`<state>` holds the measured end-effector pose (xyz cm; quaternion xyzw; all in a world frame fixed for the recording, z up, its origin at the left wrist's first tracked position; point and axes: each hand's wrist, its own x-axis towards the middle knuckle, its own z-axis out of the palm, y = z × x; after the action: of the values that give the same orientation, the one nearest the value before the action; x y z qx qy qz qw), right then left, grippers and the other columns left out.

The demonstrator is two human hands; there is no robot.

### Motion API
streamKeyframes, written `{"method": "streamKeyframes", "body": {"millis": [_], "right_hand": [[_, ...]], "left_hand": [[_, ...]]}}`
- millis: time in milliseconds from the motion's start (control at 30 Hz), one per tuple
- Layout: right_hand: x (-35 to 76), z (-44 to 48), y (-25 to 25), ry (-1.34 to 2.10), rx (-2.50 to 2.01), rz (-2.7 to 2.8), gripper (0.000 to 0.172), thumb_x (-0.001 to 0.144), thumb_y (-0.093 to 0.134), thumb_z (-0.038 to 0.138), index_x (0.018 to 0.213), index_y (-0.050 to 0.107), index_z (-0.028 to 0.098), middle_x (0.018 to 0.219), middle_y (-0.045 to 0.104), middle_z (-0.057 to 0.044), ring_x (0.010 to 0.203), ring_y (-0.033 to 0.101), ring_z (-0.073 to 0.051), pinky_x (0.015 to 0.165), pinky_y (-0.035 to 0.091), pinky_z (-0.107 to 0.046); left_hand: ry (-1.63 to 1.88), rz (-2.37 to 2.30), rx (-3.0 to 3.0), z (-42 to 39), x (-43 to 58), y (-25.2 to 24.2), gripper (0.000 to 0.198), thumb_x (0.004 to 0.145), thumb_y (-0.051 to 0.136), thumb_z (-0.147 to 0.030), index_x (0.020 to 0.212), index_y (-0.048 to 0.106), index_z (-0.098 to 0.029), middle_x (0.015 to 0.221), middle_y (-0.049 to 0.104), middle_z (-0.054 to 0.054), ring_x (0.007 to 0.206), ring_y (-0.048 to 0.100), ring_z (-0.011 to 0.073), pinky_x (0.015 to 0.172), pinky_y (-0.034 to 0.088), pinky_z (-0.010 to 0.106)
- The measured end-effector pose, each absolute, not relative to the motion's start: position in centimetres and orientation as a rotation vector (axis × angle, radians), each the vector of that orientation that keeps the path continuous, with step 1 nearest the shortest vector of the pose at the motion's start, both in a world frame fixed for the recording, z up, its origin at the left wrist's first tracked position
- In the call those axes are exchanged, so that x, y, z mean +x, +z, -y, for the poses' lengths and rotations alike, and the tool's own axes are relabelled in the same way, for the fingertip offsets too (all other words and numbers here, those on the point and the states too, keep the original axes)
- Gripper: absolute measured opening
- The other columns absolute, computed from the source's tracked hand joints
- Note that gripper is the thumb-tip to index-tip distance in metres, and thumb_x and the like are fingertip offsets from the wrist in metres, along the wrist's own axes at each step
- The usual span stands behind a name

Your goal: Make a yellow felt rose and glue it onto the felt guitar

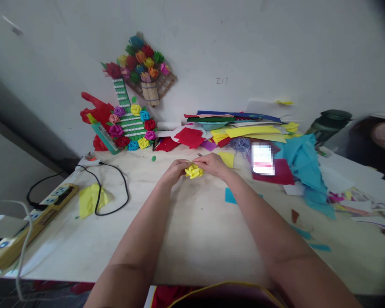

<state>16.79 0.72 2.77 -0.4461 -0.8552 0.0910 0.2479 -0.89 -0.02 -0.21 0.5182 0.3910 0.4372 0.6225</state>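
Observation:
A yellow paper flower (194,172) with curled petals is between my two hands, above the middle of the table. My left hand (176,171) is closed on its left side. The closed fingers of my right hand (212,164) pinch the flower at its far side, where a thin yellow bit shows between the fingertips. Just beyond the right hand a small dark tip sticks out, too little of it to name. A square of yellow paper (226,159) lies behind that hand, and blue paper (231,196) lies partly under the right forearm.
A paper-flower guitar (133,119) and a green glue bottle (104,134) stand at the back left. Stacked coloured paper (250,130) lines the wall. A lit phone (263,159), crumpled blue paper (303,162) and scraps lie right. A power strip (51,205) and black cable (127,188) are left.

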Motion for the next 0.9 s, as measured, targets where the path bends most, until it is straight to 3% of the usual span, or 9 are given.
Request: {"method": "streamKeyframes", "body": {"millis": [200,600,900], "right_hand": [[16.78,-0.85,2.73,0.182,-1.202,2.368,0.029,0.080,0.045,0.037,0.096,0.067,0.028,0.083,0.069,-0.001,0.073,0.059,-0.014,0.059,0.035,-0.022],[16.75,-1.44,1.96,0.235,-1.135,2.351,0.028,0.078,0.048,0.031,0.098,0.067,0.025,0.093,0.068,-0.002,0.086,0.060,-0.016,0.071,0.040,-0.023],[16.76,-1.26,2.12,0.267,-1.094,2.338,0.027,0.078,0.048,0.030,0.097,0.067,0.025,0.094,0.068,-0.001,0.086,0.061,-0.016,0.072,0.042,-0.023]], "left_hand": [[1.007,-0.862,1.198,0.06,-0.95,-0.21,0.021,0.059,0.065,-0.028,0.070,0.062,-0.011,0.060,0.056,0.002,0.053,0.050,0.0092,0.051,0.034,0.021],[1.030,-0.888,1.177,-0.23,-1.12,-0.52,0.015,0.062,0.061,-0.024,0.070,0.064,-0.012,0.062,0.057,0.004,0.057,0.051,0.0110,0.054,0.038,0.022],[1.029,-0.924,1.188,-0.05,-0.93,-0.39,0.017,0.060,0.062,-0.025,0.068,0.063,-0.010,0.057,0.055,0.002,0.052,0.049,0.0100,0.051,0.036,0.022]]}}
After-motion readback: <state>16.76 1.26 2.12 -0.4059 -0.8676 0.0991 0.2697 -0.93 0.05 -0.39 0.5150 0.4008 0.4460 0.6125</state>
